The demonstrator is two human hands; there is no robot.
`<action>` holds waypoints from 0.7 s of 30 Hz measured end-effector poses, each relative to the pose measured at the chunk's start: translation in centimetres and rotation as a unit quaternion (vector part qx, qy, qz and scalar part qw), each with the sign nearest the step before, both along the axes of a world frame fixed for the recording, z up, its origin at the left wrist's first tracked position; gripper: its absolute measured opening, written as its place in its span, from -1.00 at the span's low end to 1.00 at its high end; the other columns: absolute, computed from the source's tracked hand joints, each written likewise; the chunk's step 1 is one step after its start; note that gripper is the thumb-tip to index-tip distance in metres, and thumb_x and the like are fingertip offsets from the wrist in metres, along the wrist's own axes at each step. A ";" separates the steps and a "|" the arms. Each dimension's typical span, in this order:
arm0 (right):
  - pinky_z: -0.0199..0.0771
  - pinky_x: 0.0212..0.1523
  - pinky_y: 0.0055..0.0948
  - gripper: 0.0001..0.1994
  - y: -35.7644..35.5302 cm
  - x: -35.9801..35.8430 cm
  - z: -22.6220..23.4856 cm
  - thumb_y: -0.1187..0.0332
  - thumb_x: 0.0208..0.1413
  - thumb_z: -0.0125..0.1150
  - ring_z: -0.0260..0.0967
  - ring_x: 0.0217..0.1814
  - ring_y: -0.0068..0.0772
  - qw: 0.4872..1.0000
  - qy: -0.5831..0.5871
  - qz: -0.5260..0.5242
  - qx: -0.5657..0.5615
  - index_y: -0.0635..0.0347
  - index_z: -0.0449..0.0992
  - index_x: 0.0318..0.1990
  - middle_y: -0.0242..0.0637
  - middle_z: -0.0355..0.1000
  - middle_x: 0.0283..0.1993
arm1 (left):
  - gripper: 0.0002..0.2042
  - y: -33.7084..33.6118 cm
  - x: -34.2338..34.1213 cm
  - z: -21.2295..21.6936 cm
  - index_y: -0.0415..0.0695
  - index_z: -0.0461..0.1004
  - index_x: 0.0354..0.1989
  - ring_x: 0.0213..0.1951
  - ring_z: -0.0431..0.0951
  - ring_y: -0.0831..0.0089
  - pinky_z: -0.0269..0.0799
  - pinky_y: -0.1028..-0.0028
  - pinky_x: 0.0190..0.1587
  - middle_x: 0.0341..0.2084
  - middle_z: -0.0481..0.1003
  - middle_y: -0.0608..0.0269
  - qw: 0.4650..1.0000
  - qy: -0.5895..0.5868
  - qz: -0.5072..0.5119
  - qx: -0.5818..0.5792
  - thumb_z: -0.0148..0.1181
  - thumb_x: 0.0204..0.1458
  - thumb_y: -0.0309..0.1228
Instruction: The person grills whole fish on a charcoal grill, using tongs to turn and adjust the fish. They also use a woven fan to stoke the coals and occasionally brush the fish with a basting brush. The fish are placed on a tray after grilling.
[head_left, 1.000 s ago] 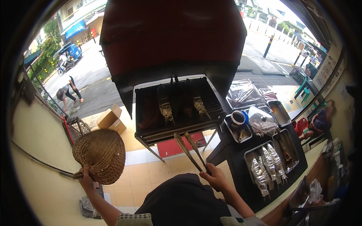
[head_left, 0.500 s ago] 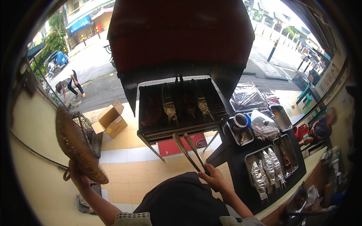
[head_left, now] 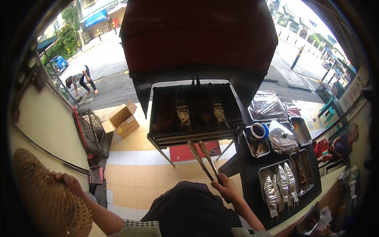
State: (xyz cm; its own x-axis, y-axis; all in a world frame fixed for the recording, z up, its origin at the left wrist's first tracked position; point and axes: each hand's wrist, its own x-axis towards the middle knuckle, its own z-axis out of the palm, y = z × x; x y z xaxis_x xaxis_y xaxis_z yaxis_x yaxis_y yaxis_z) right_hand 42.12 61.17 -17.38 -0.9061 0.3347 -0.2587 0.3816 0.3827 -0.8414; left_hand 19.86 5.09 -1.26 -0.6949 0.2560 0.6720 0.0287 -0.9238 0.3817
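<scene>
Both hands were busy: the left hand (head_left: pixel 68 182), at the lower left of the frame, gripped a woven fan (head_left: pixel 43 199), while the right hand (head_left: pixel 226 189), low at centre, clasped long tongs (head_left: pixel 204 160) whose tips pointed up toward the grill (head_left: pixel 195 112) at mid-frame. Foil-wrapped fish (head_left: pixel 281 185) lay in a tray (head_left: pixel 306 177) on the dark bench (head_left: pixel 248 177) at lower right.

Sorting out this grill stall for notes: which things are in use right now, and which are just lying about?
In use: woven fan in left hand; tongs in right hand; grill; fish on it.
Lying about: cardboard box; wire cage; tray of foil-wrapped fish.
</scene>
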 end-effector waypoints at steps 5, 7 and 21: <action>0.38 -0.29 -0.16 -0.46 1.7 -0.2 -0.5 -0.03 0.18 0.37 0.45 -0.38 -0.14 1.000 0.011 0.025 -0.009 0.39 0.44 -0.16 -0.06 0.47 -0.44 | -0.68 5.9 -0.2 -7.8 -0.30 0.52 -0.03 -0.23 0.59 0.35 0.54 0.41 -0.13 -0.16 0.59 0.12 0.690 -0.382 0.530 -0.313 0.31 0.24 -0.28; 0.42 -0.26 -0.17 -0.44 2.7 -0.1 -0.9 -0.03 0.18 0.37 0.47 -0.35 -0.14 0.998 0.040 0.042 0.010 0.42 0.46 -0.08 -0.06 0.49 -0.42 | -0.74 6.9 1.1 -8.2 -0.26 0.53 -0.08 -0.13 0.58 0.35 0.52 0.38 0.01 -0.16 0.58 0.20 0.526 -0.351 0.572 -0.522 0.31 0.24 -0.31; 0.35 -0.45 -0.38 -0.56 6.9 -3.1 -1.0 0.15 0.19 0.37 0.33 -0.49 -0.51 0.991 -0.005 0.073 -0.111 0.38 0.44 -0.03 -0.28 0.43 -0.46 | -0.60 4.9 7.5 -5.9 -0.21 0.48 0.17 0.01 0.52 0.26 0.44 0.23 0.12 0.09 0.52 0.08 0.807 -0.329 0.477 -0.118 0.17 0.33 -0.17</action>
